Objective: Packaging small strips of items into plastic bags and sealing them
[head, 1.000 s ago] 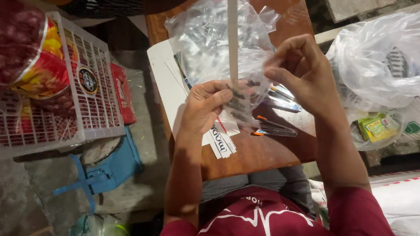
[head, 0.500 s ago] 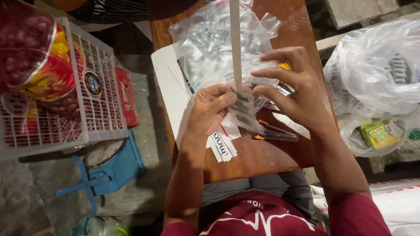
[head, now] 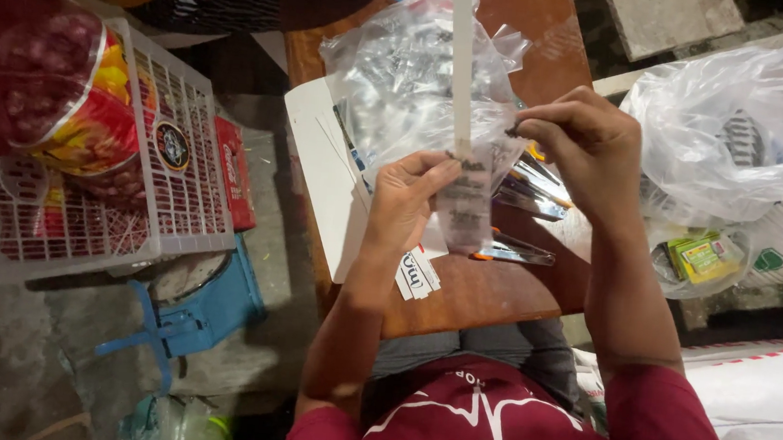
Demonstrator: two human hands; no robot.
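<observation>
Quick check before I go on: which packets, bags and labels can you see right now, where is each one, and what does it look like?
Small clear packet: pinched by left hand, right hand at its top.
Big clear bag: crumpled, behind the hands on the wooden table.
White label slips: table's near edge.
Red box: beside the white basket.
Green-yellow packet: right, inside a clear bag.

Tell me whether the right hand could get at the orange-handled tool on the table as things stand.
Probably yes: the right hand hovers just above the orange-handled tool, with nothing lying over it, though its fingers pinch something small.
</observation>
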